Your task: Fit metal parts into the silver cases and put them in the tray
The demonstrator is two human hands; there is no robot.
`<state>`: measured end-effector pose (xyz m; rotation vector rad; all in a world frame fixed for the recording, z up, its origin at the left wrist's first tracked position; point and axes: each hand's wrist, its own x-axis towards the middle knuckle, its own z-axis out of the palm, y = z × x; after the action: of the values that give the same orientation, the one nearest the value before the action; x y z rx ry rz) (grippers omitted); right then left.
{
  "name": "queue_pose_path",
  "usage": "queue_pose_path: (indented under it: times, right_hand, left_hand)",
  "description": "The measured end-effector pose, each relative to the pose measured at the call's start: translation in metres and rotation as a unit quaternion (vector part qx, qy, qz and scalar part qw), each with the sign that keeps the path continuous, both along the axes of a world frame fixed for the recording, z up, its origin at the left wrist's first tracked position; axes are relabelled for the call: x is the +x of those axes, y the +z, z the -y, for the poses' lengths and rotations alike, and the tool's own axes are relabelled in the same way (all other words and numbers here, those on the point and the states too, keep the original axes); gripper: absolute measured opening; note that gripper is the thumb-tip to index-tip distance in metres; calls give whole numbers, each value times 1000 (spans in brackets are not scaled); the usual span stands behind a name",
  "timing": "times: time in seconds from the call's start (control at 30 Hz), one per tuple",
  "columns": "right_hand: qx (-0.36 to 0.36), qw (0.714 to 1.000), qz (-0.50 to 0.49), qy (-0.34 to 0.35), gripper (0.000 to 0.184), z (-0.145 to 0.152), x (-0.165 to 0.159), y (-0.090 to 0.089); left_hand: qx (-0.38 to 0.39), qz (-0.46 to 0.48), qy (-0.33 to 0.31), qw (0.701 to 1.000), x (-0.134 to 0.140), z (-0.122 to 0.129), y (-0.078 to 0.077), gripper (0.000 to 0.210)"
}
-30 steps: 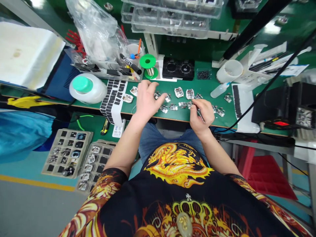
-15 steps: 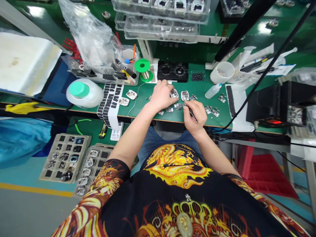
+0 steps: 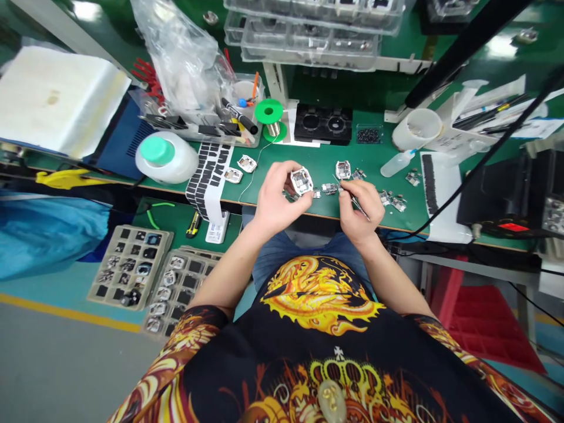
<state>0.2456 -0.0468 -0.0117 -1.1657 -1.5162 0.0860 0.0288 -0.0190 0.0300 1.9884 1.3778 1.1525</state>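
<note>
My left hand (image 3: pixel 277 202) grips a silver watch case (image 3: pixel 302 181) by its edges, its open inside with small parts turned up toward me. My right hand (image 3: pixel 352 222) is closed around slim metal tweezers (image 3: pixel 361 208), whose tip points up and left, apart from the case. Beyond the hands, a second watch case (image 3: pixel 342 170) lies on the green bench mat. Small metal assemblies (image 3: pixel 329 188) lie between the hands, and more loose ones (image 3: pixel 392 201) are to the right of my right hand. Two further cases (image 3: pixel 247 164) rest to the left.
A solder spool (image 3: pixel 268 111), a black fixture (image 3: pixel 324 124) and a tray of tiny black parts (image 3: pixel 369 135) line the back. A white bottle (image 3: pixel 166 161) with a green cap stands left. At right are a squeeze bottle (image 3: pixel 396 163), a cup (image 3: pixel 416 130) and a black box with red display (image 3: pixel 506 194).
My left hand has drawn back toward me, lifting the watch case off the mat. My right hand stays near the same spot with the tweezers. The whole view has shifted a little.
</note>
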Motion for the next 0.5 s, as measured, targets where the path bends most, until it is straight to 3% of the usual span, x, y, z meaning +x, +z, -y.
queue_pose_path:
  times: [0.13,0.27,0.5]
  right_hand:
    - [-30,994,-27,102,15,22,-16,30]
    - [-51,977,-34,203,21,37,-29,37]
    - [-55,982,-37,176,21,34,-36,24]
  left_hand:
    - [21,15,7,1000,-7,27,-5,45]
    - [3,21,33,999,-9,42,-14,40]
    - [-34,64,42,996,-5,49,-21,37]
